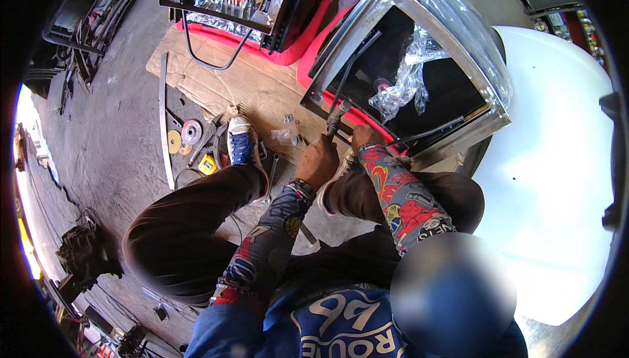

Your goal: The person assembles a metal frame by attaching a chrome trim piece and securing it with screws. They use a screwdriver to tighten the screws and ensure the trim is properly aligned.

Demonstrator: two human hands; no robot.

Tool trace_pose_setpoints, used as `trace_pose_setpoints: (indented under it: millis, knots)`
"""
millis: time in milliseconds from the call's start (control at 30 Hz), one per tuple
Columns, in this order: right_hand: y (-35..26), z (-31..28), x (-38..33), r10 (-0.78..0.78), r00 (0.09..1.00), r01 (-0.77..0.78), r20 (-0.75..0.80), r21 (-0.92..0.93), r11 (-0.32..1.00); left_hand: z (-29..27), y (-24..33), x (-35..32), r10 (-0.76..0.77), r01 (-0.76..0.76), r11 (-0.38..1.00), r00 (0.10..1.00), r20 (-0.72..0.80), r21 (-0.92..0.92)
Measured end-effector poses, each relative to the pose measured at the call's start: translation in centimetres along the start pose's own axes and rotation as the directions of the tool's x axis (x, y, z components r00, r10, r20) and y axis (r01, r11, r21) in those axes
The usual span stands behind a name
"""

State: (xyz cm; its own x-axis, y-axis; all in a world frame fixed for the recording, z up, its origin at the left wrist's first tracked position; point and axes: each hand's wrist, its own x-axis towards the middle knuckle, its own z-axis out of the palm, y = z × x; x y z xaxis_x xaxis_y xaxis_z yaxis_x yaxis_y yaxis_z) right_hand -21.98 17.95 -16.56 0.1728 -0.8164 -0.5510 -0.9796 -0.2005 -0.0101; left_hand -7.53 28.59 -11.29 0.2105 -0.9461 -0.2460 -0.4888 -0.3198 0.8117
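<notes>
My left hand is closed round the handle of a short tool with a thick metal head. That head lies close to the lower left corner of a bare metal frame. Just right of it, my right hand is curled at the near edge of the frame; its fingertips and anything in them are hidden. Within the frame is a black panel with crumpled clear plastic wrap on it. Red padding shows beneath the framed piece.
A second framed piece with a bent black bar stands at far left on flattened cardboard. Left of my shoe lie a metal strip, discs and a yellow tape measure. A large white curved panel fills the right.
</notes>
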Motion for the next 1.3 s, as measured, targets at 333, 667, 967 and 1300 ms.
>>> trace_pose_setpoints:
  millis: [333, 667, 967, 1300]
  knots:
    - [-1.0, -0.9, -1.0, -0.005, 1.000, 0.005, 0.001, -0.031, 1.000, 0.5, -3.7, -5.7, 0.038, -0.038, 0.998, 0.999, -0.010, 0.041]
    - [-5.1, 5.1, -15.0, -0.001, 0.978, 0.080, -0.208, 0.374, 0.924, 2.7, -9.6, -7.9, -0.618, 0.568, 0.783, 0.754, 0.220, 0.254]
    - [-0.7, 5.5, -19.0, -0.038, 0.999, 0.025, 0.039, 0.275, 0.961, 7.3, -7.9, -7.8, -0.564, 0.471, 0.738, 0.824, 0.057, 0.483]
    - [13.1, 11.5, -12.9, 0.487, 0.741, -0.099, 0.461, 0.793, -0.601, 11.1, -11.3, -3.8, -0.167, -0.096, 0.729, 0.935, 0.312, 0.678]
